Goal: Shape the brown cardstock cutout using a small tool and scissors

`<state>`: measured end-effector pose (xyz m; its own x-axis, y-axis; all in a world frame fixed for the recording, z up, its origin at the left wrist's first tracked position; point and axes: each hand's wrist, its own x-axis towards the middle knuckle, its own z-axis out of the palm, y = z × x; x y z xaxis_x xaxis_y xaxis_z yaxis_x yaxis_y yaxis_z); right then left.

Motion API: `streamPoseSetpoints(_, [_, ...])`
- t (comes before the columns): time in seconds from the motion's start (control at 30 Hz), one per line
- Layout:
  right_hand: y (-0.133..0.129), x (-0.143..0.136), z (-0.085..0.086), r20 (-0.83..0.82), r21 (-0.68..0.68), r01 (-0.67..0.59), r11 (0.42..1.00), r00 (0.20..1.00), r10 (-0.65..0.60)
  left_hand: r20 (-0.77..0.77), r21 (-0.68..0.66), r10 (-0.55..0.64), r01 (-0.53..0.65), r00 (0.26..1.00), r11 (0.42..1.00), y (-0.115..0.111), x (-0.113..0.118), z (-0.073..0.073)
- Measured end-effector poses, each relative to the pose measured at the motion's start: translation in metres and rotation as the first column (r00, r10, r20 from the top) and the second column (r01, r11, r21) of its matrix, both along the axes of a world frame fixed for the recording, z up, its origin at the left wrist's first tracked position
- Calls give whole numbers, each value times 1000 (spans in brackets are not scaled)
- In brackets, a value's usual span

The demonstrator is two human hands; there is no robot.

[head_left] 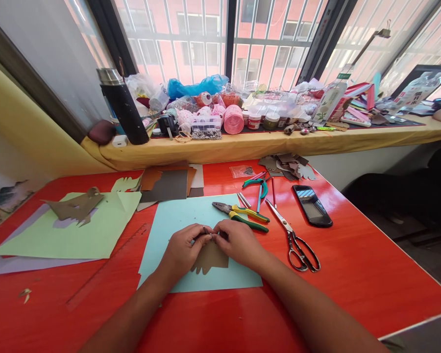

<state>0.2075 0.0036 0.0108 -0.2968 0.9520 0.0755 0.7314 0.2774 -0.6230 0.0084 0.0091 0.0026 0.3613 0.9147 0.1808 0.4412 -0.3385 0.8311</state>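
Note:
My left hand [185,249] and my right hand [239,241] meet fingertip to fingertip over a light blue sheet [169,277]. Both are closed in a pinch. A small dark bit shows at the left fingers, too small to name; what the right fingers pinch is hidden. Just below the fingertips is a brown piece [215,257] with a scalloped lower edge; whether the fingers touch it I cannot tell. Beyond my right hand, pliers with yellow and green handles [242,213] lie partly on the blue sheet. Large scissors [294,240] rest farther right.
Left are a pale green sheet [95,240], brown cut-outs [77,206] and a clear ruler [106,264]. Behind lie brown and grey sheets [172,185], teal-handled pliers [259,183] and scraps [284,164]. A phone [312,206] lies right. A black flask [123,110] stands on the crowded sill.

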Motion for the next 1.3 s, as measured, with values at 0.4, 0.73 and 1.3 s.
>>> streamPoseSetpoints(0.4, [0,-2,0,48,1,8,1000,999,-8,24,41,-5,4,1000,999,0,-3,-5])
streamPoseSetpoints(0.73, [0,-2,1,60,5,15,1000,998,-15,0,59,-10,10,1000,998,-1,-3,-5])
streamPoseSetpoints(1.3, [-1,-2,3,67,0,8,1000,998,-8,-23,101,4,-2,1000,995,-3,-1,0])
